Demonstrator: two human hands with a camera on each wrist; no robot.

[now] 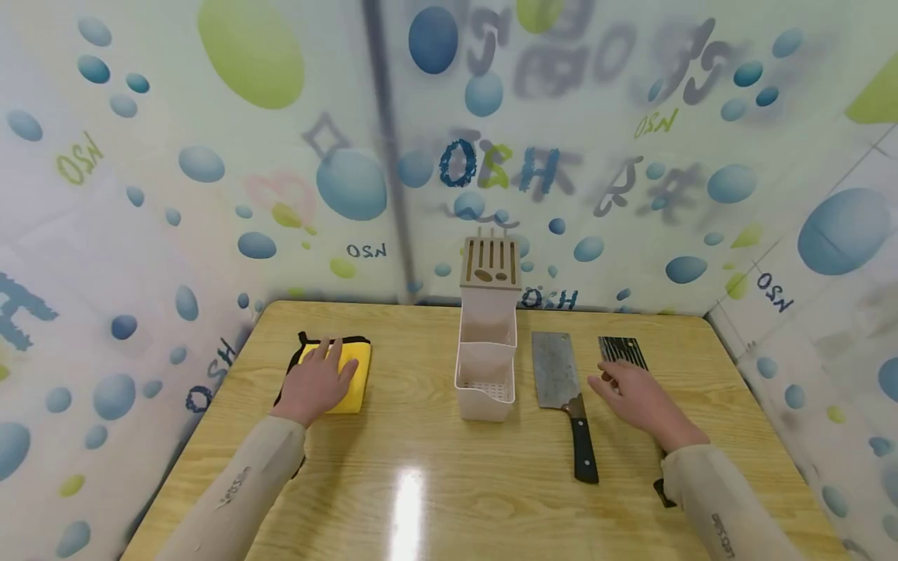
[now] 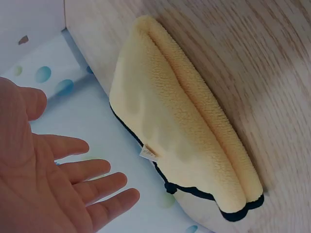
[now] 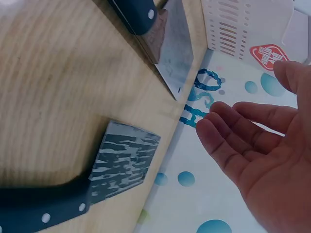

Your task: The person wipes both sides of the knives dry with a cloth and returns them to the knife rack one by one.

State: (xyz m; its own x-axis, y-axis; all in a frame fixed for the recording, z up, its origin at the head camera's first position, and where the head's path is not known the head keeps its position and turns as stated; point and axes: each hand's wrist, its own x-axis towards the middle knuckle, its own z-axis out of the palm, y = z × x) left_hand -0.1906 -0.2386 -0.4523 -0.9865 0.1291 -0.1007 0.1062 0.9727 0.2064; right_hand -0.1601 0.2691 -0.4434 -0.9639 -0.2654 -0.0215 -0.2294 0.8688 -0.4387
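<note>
My left hand (image 1: pixel 316 388) is over a folded yellow towel (image 1: pixel 360 382) with black edging. In the left wrist view, its fingers are spread and a gap shows between the palm and the towel (image 2: pixel 170 111). My right hand (image 1: pixel 641 401) hovers above a knife with a dark, streaked blade (image 1: pixel 620 348), hiding much of it in the head view. Nothing is in that hand, whose fingers are loosely bent in the right wrist view. Left of it lies a plain cleaver (image 1: pixel 554 368), its black handle (image 1: pixel 584 448) toward me.
A white knife holder (image 1: pixel 486 401) with a slotted beige top (image 1: pixel 491 263) stands mid-table by the back edge. The wooden table (image 1: pixel 407 374) meets walls covered in a bubble-patterned sheet (image 1: pixel 435 101) at the back and sides.
</note>
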